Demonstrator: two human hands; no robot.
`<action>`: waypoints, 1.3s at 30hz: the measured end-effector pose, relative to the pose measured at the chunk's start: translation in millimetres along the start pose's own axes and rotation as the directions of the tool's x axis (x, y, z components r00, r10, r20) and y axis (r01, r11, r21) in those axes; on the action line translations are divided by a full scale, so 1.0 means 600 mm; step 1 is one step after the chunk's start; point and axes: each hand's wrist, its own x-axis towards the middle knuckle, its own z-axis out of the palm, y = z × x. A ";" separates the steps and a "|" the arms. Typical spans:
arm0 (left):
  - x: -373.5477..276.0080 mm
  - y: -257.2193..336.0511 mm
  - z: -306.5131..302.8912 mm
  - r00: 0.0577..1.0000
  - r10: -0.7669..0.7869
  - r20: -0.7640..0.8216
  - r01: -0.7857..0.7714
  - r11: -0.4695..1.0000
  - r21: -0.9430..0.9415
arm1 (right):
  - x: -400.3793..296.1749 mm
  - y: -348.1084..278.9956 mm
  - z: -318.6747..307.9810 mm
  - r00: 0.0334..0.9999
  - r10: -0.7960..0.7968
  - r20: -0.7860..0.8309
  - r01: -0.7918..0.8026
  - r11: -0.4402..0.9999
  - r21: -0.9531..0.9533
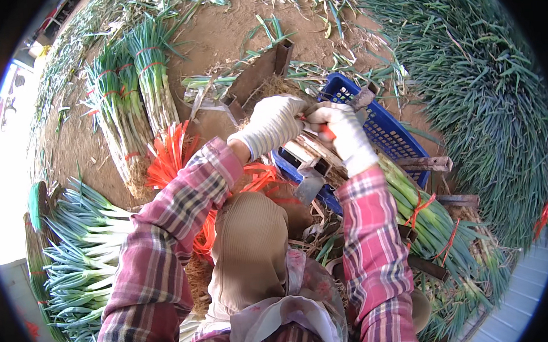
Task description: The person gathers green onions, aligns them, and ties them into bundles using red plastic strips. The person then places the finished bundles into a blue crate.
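Observation:
Both hands, in light knitted gloves, meet over the root end of a bundle of green onions (397,180). My left hand (276,120) pinches a bit of red plastic tie, its fingertips almost touching those of the other hand. Closed around the same red tie is my right hand (339,128); part of the tie shows below its fingers. The bundle lies slanted on a metal frame above a blue plastic basket (393,134), with red ties around its green part. Its root end is partly hidden by the gloves.
Tied green onion bundles (153,77) lie at upper left. Loose red plastic strips (171,153) lie left of the hands. More green onions (88,255) are at lower left, and a large green pile (479,90) at right. Metal bars (424,164) stick out past the basket.

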 end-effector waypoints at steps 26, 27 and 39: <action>0.095 0.015 -0.090 0.998 -0.012 0.066 0.022 0.988 -0.151 | 0.030 0.017 0.014 0.920 -0.330 0.212 0.392 0.768 -0.506; 0.105 0.001 -0.080 0.993 -0.038 0.109 0.067 0.957 -0.283 | 0.023 0.006 0.017 0.966 -0.228 0.125 0.260 0.862 -0.436; 0.088 -0.053 -0.017 0.877 -0.094 0.471 0.344 0.808 -0.478 | 0.028 0.002 -0.004 0.843 -0.519 0.141 0.334 0.299 -0.894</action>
